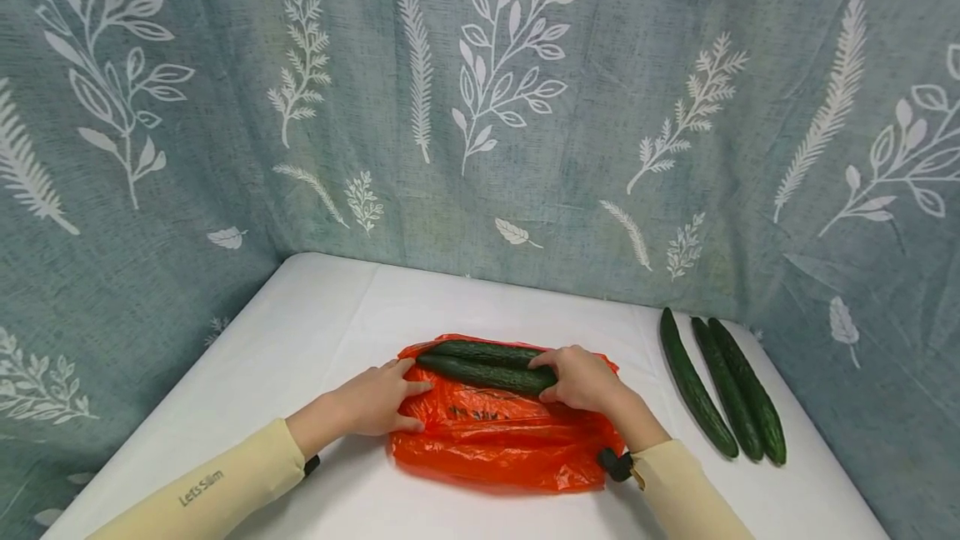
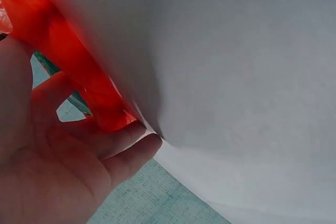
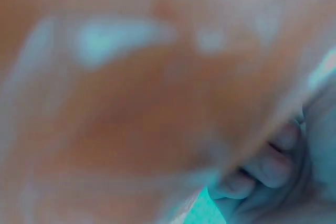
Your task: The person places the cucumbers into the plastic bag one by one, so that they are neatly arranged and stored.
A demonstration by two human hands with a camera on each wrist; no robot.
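Two dark green cucumbers [image 1: 480, 365] lie side by side on a crumpled red plastic bag [image 1: 495, 448], which bears dark printing. At their right end my right hand [image 1: 581, 377] grips the nearer cucumber, thumb on the near side and fingers over the top. My left hand [image 1: 378, 400] is at the bag's left edge, fingers spread and touching the plastic near the cucumbers' left tips. In the left wrist view, the left hand's fingers [image 2: 126, 156] reach along the bag's side, down by the white surface. Blurred red plastic fills most of the right wrist view, beside curled fingers [image 3: 268, 169].
Three more cucumbers [image 1: 697, 390] lie lengthwise near the right edge of the white table [image 1: 330, 307]. A blue-green curtain [image 1: 420, 215] with white leaf patterns encloses the back and sides. A black wrist device [image 1: 617, 465] sits under the right wrist, close to the bag.
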